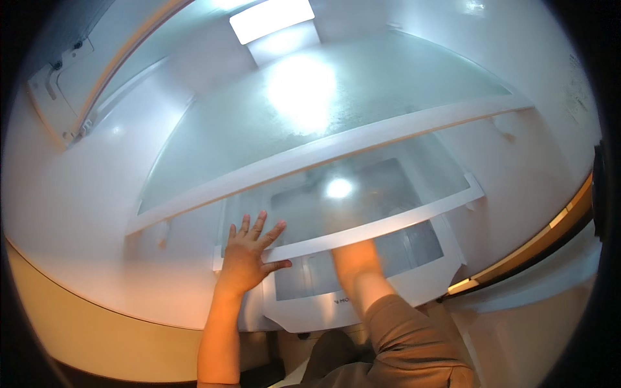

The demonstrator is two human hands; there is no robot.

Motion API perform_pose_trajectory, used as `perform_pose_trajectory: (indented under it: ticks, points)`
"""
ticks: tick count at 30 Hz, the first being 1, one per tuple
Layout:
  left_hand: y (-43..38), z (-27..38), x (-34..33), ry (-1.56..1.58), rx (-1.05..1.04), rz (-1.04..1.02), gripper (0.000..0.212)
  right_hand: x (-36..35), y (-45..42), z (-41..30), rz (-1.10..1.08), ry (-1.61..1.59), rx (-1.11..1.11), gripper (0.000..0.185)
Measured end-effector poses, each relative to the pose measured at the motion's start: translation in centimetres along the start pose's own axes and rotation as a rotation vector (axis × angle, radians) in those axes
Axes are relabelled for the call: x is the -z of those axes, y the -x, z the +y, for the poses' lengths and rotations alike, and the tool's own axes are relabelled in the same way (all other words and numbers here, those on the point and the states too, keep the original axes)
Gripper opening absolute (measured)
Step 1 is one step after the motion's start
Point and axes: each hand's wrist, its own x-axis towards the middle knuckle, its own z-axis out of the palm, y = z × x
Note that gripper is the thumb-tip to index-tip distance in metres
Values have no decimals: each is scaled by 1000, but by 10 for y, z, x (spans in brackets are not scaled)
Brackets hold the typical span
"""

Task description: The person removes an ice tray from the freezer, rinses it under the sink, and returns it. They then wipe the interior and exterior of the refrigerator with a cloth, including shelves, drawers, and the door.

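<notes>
My left hand (247,259) rests with spread fingers on the left part of the white front trim (388,224) of the lower glass shelf (310,228) in a refrigerator. Its thumb lies just below that trim. Under the shelf sits a white crisper drawer (417,283) with a clear window in its front. My right forearm (359,264) reaches beneath the trim into the drawer space. Only a faint, blurred skin-toned shape shows through the glass, so the right hand and anything in it cannot be made out.
An upper glass shelf (233,150) with a white front edge spans the cabinet above my hands. A bright lamp panel (271,19) glows on the back wall. At the upper left is the open door's hinge area (58,82). The cabinet's side wall (543,145) rises at right.
</notes>
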Motion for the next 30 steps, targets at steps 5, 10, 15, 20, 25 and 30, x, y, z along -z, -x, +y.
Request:
perform_pose_trajectory:
  ticks: [5,10,15,20,25,30]
  points:
    - [-3,2,-2,32,-18,32,81,-85,48,-39,-192,-89,-19,47]
    - [-5,-15,-11,100,7,52,75,-91,134,-64,-407,-264,-12,48]
    - [-4,-14,-11,118,71,41,62,-23,174,-63,-513,-493,-50,49]
    - [4,-12,-5,117,109,60,59,107,134,-35,-272,-596,-35,49]
    - [-5,-9,-8,160,71,52,58,225,39,2,87,-459,35,50]
    - [-2,-10,-8,137,60,37,56,215,-41,15,150,-263,60,51]
